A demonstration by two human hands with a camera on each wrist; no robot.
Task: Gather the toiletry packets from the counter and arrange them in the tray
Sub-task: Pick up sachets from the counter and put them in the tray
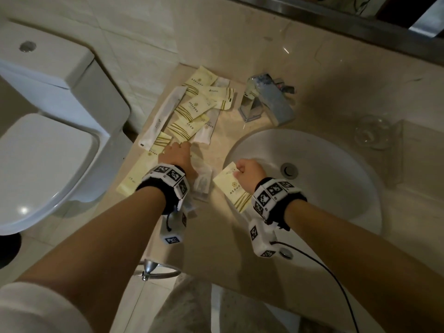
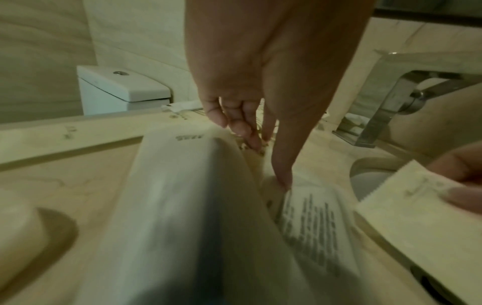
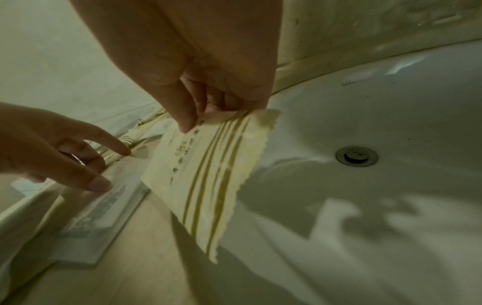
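Observation:
Several cream, gold-striped and white toiletry packets (image 1: 192, 109) lie scattered on the beige counter (image 1: 211, 236), left of the faucet. My left hand (image 1: 179, 150) reaches down onto the near end of this pile, fingers fairly straight, their tips touching the packets (image 2: 260, 134). Beneath that wrist lie a long cream packet (image 1: 137, 174) and a white printed packet (image 2: 310, 227). My right hand (image 1: 240, 171) pinches a cream gold-striped packet (image 1: 231, 188) by its top edge. That packet (image 3: 208, 175) hangs over the sink's left rim. A clear tray (image 1: 394, 162) stands right of the sink.
The white sink (image 1: 336, 188) fills the right of the counter, with a chrome faucet (image 1: 266, 99) behind it. A drinking glass (image 1: 371, 133) stands by the clear tray. A toilet (image 1: 48, 152) sits beyond the counter's left edge. A towel ring (image 1: 153, 272) hangs below the front edge.

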